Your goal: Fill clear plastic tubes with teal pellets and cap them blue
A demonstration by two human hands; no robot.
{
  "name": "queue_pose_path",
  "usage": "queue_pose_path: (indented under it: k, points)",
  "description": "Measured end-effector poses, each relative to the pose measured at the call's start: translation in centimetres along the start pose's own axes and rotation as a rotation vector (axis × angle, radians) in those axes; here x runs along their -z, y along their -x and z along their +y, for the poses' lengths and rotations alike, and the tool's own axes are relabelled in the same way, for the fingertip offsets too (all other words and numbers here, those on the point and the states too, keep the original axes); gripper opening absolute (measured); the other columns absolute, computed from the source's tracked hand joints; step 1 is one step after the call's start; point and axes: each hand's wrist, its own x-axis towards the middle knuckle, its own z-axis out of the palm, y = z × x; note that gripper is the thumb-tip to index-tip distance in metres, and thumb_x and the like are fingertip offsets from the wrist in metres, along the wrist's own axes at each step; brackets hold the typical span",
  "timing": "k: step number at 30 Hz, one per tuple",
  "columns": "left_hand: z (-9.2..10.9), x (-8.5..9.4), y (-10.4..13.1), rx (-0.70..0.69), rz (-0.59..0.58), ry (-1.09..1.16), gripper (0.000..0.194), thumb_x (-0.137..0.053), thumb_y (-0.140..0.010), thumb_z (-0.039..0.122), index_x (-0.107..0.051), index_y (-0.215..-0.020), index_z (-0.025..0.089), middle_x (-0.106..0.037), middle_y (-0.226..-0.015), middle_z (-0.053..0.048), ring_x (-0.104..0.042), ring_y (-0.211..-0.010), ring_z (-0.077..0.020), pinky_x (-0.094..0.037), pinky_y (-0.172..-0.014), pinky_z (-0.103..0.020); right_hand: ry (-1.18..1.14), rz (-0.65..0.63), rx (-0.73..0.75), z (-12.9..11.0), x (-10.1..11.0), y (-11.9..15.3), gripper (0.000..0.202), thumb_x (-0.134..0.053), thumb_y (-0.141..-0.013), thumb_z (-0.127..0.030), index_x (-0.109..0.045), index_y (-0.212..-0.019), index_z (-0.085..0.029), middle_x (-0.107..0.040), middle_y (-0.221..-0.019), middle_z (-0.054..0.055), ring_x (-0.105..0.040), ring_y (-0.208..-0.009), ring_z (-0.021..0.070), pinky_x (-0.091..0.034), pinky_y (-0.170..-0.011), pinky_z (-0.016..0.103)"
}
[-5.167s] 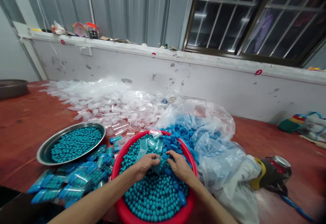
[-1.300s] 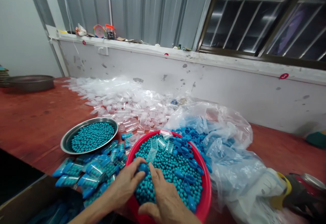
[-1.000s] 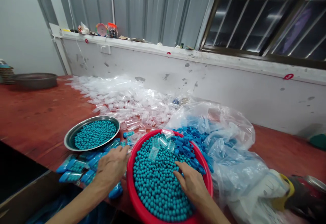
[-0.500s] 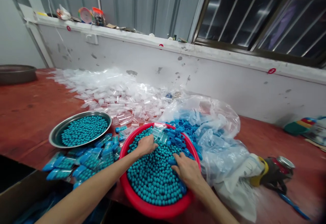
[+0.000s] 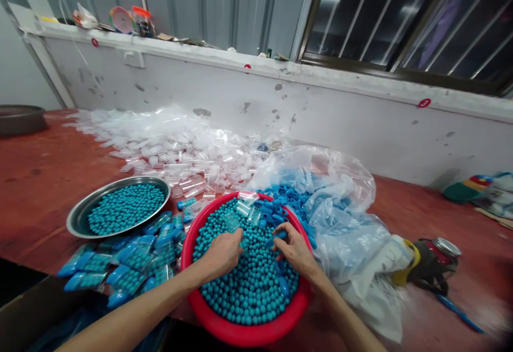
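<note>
A red basin (image 5: 200,309) full of turquoise beads (image 5: 244,298) sits in front of me. My left hand (image 5: 224,253) is closed over the beads at the left of the basin, around a clear plastic case (image 5: 230,222) that shows just past its fingers. Over the right side, my right hand (image 5: 294,248) pinches a blue plastic cap (image 5: 276,239) between thumb and fingers. Several more blue caps (image 5: 272,214) lie heaped at the basin's far right. Two other clear cases (image 5: 254,216) rest on the beads at the far rim.
Left of the basin stand a steel bowl (image 5: 76,226) of beads and a pile of bead-filled cases (image 5: 128,277). Empty clear cases (image 5: 192,165) spread behind. A plastic bag (image 5: 344,234) with blue caps lies right, beside a red-and-black object (image 5: 436,261).
My left hand has drawn back toward me, uncovering the clear case at its fingers. My right hand has risen slightly and its fingers have curled around a blue cap.
</note>
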Motion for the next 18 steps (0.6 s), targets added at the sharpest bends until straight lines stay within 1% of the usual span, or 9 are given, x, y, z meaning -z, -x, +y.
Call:
queue_pose_path:
  k: [2,4,6,7,10,12,15,16,18]
  points:
    - [0.6,-0.9,-0.3,-0.002,-0.053,0.048,0.021,-0.048,-0.073,0.016,-0.053,-0.093,0.016,-0.063,-0.092,-0.011,-0.056,-0.093,-0.0271,-0.039,-0.078,-0.036,0.084,-0.002,0.028,0.2,0.1,0.3,0.020,-0.036,-0.078,-0.018,-0.048,-0.093,-0.019,-0.059,-0.068,0.000,-0.058,-0.062,0.0157,-0.043,-0.054,0.026]
    - [1.3,-1.8,-1.0,0.025,-0.085,0.105,0.018,-0.049,-0.074,0.013,-0.056,-0.091,0.014,-0.061,-0.095,-0.014,-0.053,-0.097,-0.0285,-0.037,-0.082,-0.040,0.308,0.007,0.101,0.3,0.2,0.7,0.016,-0.038,-0.077,-0.016,-0.052,-0.083,-0.019,-0.060,-0.074,0.002,-0.058,-0.071,0.0170,-0.042,-0.063,0.027]
    - [2.2,-2.6,-2.1,0.066,-0.120,0.182,0.018,-0.052,-0.077,0.017,-0.056,-0.094,0.013,-0.059,-0.100,-0.013,-0.052,-0.100,-0.0259,-0.038,-0.085,-0.042,0.495,-0.034,0.146,0.4,0.4,1.0,0.017,-0.039,-0.076,-0.015,-0.055,-0.077,-0.019,-0.061,-0.079,0.003,-0.057,-0.079,0.0184,-0.040,-0.070,0.028]
    - [2.6,-2.9,-2.8,0.086,-0.141,0.232,0.021,-0.052,-0.079,0.021,-0.055,-0.098,0.013,-0.057,-0.104,-0.011,-0.052,-0.100,-0.0236,-0.039,-0.085,-0.042,0.539,-0.064,0.150,0.5,0.6,1.1,0.018,-0.039,-0.075,-0.014,-0.056,-0.079,-0.019,-0.062,-0.083,0.003,-0.057,-0.083,0.0190,-0.040,-0.072,0.028]
    - [3.6,-3.7,-4.6,0.135,-0.209,0.432,0.030,-0.051,-0.081,0.031,-0.051,-0.108,0.017,-0.053,-0.110,-0.006,-0.053,-0.096,-0.0191,-0.045,-0.080,-0.038,0.524,-0.107,0.105,0.4,1.2,1.1,0.032,-0.040,-0.072,-0.009,-0.055,-0.098,-0.020,-0.062,-0.095,0.004,-0.056,-0.091,0.0181,-0.039,-0.076,0.027]
    - [3.8,-4.2,-5.4,0.146,-0.256,0.605,0.030,-0.049,-0.082,0.032,-0.051,-0.107,0.015,-0.055,-0.107,-0.006,-0.056,-0.091,-0.0180,-0.047,-0.076,-0.036,0.454,-0.094,0.051,0.0,1.4,0.9,0.034,-0.039,-0.075,-0.011,-0.053,-0.104,-0.020,-0.063,-0.096,0.004,-0.058,-0.089,0.0170,-0.040,-0.075,0.026]
    - [3.7,-4.6,-5.6,0.116,-0.311,0.891,0.027,-0.049,-0.081,0.033,-0.055,-0.097,0.012,-0.061,-0.091,-0.005,-0.058,-0.079,-0.0149,-0.048,-0.072,-0.032,0.392,-0.070,0.003,-0.9,0.8,0.6,0.027,-0.035,-0.085,-0.028,-0.056,-0.100,-0.020,-0.065,-0.088,0.005,-0.060,-0.084,0.0186,-0.042,-0.069,0.027]
    - [3.5,-4.6,-5.5,0.096,-0.318,0.984,0.026,-0.050,-0.080,0.033,-0.056,-0.094,0.012,-0.062,-0.086,-0.004,-0.059,-0.076,-0.0142,-0.047,-0.071,-0.031,0.416,-0.055,-0.012,-1.2,0.4,0.5,0.029,-0.037,-0.085,-0.033,-0.057,-0.100,-0.019,-0.066,-0.088,0.006,-0.060,-0.084,0.0203,-0.042,-0.069,0.028]
    - [3.3,-4.5,-5.1,0.057,-0.313,1.156,0.026,-0.055,-0.075,0.034,-0.057,-0.090,0.013,-0.064,-0.079,-0.003,-0.059,-0.074,-0.0139,-0.046,-0.073,-0.029,0.497,-0.026,-0.027,-1.4,-0.5,0.4,0.032,-0.043,-0.082,-0.036,-0.055,-0.105,-0.016,-0.066,-0.090,0.009,-0.060,-0.087,0.0237,-0.042,-0.071,0.031]
